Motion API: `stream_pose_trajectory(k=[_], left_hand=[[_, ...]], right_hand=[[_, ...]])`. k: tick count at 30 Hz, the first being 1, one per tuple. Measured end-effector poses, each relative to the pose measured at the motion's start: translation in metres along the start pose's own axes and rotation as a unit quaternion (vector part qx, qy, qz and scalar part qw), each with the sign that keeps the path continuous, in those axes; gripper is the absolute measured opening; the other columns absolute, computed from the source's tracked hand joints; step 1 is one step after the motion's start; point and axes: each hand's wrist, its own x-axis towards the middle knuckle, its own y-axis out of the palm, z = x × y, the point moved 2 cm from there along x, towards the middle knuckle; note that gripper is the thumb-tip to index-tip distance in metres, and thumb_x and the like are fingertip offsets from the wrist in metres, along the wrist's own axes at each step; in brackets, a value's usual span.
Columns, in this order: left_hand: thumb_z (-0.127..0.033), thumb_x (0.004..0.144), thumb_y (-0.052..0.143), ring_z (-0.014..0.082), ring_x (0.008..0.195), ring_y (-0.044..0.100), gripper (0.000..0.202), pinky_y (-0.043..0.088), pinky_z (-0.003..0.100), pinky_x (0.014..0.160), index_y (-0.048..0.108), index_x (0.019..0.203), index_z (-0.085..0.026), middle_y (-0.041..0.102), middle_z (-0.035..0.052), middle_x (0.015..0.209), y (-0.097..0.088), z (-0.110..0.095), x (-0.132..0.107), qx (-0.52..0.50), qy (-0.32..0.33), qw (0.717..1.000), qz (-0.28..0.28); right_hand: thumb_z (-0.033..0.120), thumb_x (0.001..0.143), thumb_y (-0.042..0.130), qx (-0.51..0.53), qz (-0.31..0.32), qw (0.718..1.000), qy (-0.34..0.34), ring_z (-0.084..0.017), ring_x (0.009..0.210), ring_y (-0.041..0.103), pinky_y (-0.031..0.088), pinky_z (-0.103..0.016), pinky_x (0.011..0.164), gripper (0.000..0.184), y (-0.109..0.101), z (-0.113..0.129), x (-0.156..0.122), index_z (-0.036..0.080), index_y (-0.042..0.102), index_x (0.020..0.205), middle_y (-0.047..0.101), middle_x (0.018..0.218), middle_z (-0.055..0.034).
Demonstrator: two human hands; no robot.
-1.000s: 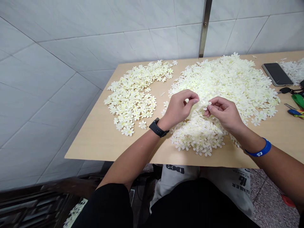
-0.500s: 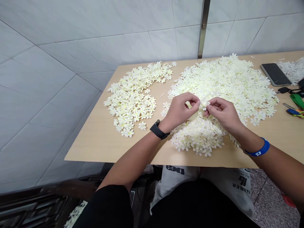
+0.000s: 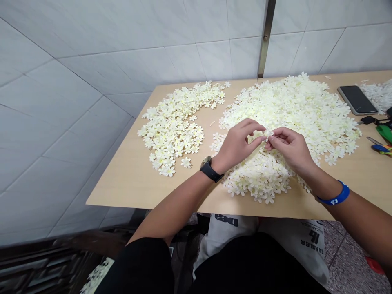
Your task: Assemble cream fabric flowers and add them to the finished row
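Observation:
A big heap of cream-white fabric flowers covers the middle of the wooden table. Above its near part, my left hand and my right hand meet fingertip to fingertip. Both pinch the same small flower between thumb and forefinger. A black watch sits on my left wrist, a blue band on my right. A thinner, flatter spread of the same flowers lies to the left of the heap.
A dark phone lies at the far right, with keys, scissors with coloured handles and a green object near it. More white pieces sit at the right edge. Tiled wall runs behind and to the left.
My hands have closed in on each other, and the left fingers now grip the flower the right hand held. The view shifted slightly downward.

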Motion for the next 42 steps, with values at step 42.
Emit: stream_pose_trajectory(k=[42], left_hand=[[-0.027, 0.1, 0.061, 0.0153, 0.095, 0.067, 0.014, 0.055, 0.027, 0.077, 0.072, 0.105, -0.02, 0.074, 0.0061, 0.106, 0.0, 0.007, -0.001, 0.045, 0.044, 0.998, -0.014]], right_hand=[[0.043, 0.079, 0.084, 0.012, -0.023, 1.0, 0.006, -0.016, 0.065, 0.072, 0.062, -0.03, 0.068, 0.026, 0.0, 0.0, -0.001, 0.021, 0.07, 0.083, 0.073, 0.07, -0.0012]])
